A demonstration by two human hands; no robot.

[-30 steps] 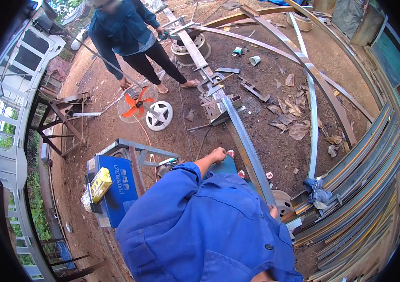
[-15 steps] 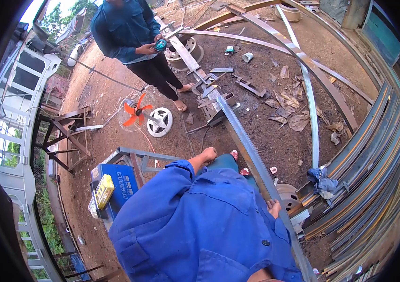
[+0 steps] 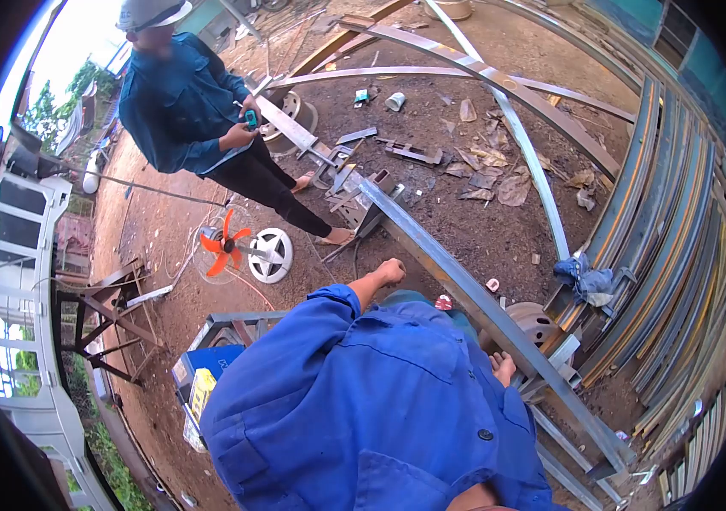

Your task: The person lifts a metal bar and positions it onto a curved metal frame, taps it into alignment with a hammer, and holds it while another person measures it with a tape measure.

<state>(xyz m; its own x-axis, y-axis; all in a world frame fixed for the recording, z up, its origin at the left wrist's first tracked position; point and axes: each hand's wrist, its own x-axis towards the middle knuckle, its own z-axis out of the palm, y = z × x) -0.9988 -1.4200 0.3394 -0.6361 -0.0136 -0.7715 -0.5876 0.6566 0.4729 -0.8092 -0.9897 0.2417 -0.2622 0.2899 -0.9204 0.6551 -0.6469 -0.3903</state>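
Note:
A long square steel tube (image 3: 474, 295) runs diagonally past my right side, its far end by a metal clamp assembly (image 3: 354, 204). My right hand (image 3: 503, 368) is beside the tube's near half, fingers loosely apart, with nothing seen in it; whether it touches the tube I cannot tell. In front of my body, my left hand (image 3: 392, 272) is held with its fingers curled closed, and no object shows in it. Across from me a co-worker (image 3: 188, 111) in a white helmet holds a teal tape measure (image 3: 250, 118).
An orange-bladed fan (image 3: 225, 244) stands on the left by a white star-shaped base (image 3: 270, 255). A blue machine box (image 3: 210, 362) sits left of me. Long steel bars (image 3: 670, 230) are stacked on the right. Wheel rims (image 3: 533, 322) and dry leaves (image 3: 512, 189) lie around.
My right hand has come off the tube's edge to just beside it. My view has turned rightward, showing the tube's near end. The co-worker's head has come into view.

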